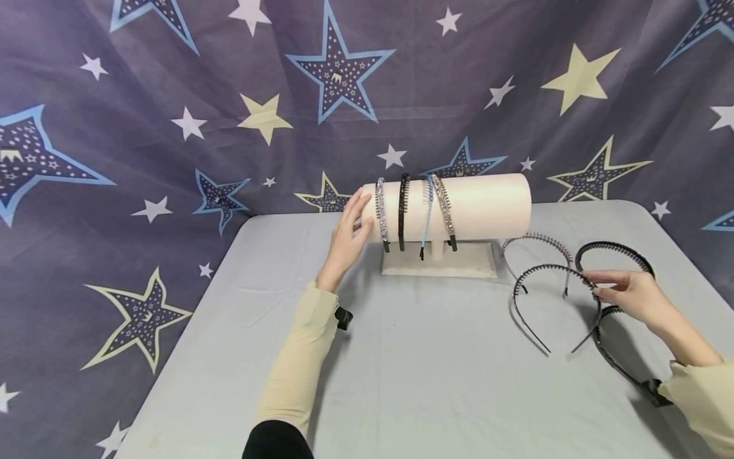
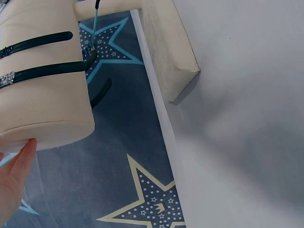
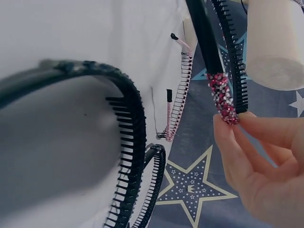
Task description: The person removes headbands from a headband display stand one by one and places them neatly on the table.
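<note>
A cream padded display stand (image 1: 487, 204) with a horizontal roll stands toward the back of the table. Several headbands hang over its roll, among them a silver sparkly one (image 1: 381, 210), a black one (image 1: 403, 213) and a thin blue one (image 1: 427, 213). My left hand (image 1: 347, 239) rests on the roll's left end, fingers over its edge. On the right, my right hand (image 1: 633, 294) pinches a black toothed headband (image 1: 516, 303) by its side; in the right wrist view, red, white and dark beads (image 3: 222, 97) cover it by the fingertips.
More headbands lie on the right of the table: a thin pinkish toothed one (image 1: 539, 237) behind, a black one (image 1: 613, 245) beyond my right hand, and another dark one (image 1: 613, 360) under my forearm. A star-patterned cloth (image 1: 338, 146) hangs behind the grey-white table (image 1: 275, 255).
</note>
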The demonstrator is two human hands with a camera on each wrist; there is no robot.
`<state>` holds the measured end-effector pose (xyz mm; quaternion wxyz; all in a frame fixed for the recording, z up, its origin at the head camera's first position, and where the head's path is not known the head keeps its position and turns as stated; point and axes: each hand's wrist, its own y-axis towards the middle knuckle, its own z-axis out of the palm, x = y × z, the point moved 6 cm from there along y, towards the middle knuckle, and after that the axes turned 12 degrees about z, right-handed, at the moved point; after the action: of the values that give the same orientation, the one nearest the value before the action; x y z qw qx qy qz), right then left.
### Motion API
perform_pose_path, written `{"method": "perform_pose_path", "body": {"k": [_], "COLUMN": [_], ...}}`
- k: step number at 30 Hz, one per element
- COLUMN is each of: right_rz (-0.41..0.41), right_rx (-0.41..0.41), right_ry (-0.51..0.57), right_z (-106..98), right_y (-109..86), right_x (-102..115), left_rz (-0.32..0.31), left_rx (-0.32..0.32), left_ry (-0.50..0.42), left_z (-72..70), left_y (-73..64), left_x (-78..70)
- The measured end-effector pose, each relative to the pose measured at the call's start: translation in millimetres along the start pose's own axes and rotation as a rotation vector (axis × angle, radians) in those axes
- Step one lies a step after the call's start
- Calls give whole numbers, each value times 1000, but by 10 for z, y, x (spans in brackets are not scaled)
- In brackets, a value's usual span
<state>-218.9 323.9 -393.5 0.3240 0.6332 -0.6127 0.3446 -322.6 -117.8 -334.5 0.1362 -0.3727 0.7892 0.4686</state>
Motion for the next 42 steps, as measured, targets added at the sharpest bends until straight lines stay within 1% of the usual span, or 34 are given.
{"method": "perform_pose_path", "body": {"k": [7, 12, 17, 23, 26, 33, 37, 42], "right_rz": [0, 21, 60, 37, 39, 24, 31, 16], "right_rx": [89, 127, 137, 140, 142, 160, 157, 183], "right_ry": [39, 16, -33, -84, -106, -88, -107, -60], "right_z": [73, 107, 125, 155, 184, 225, 240, 265], "right_y": [-44, -56, -50, -51, -53, -49, -43, -43], "right_x": [-58, -89, -104, -114, -136, -191, -203, -208], "left_rz": [-2, 7, 7, 5, 3, 4, 6, 9], "left_rx": [-1, -2, -6, 0, 1, -1, 0, -2], "left_ry": [-1, 6, 9, 9, 3, 3, 2, 5], "left_z": [2, -3, -15, -13, -7, 2, 3, 0], "left_y": [-5, 3, 16, 24, 11, -8, -3, 0], "left_x": [-13, -18, -20, -21, -10, -11, -15, -15]}}
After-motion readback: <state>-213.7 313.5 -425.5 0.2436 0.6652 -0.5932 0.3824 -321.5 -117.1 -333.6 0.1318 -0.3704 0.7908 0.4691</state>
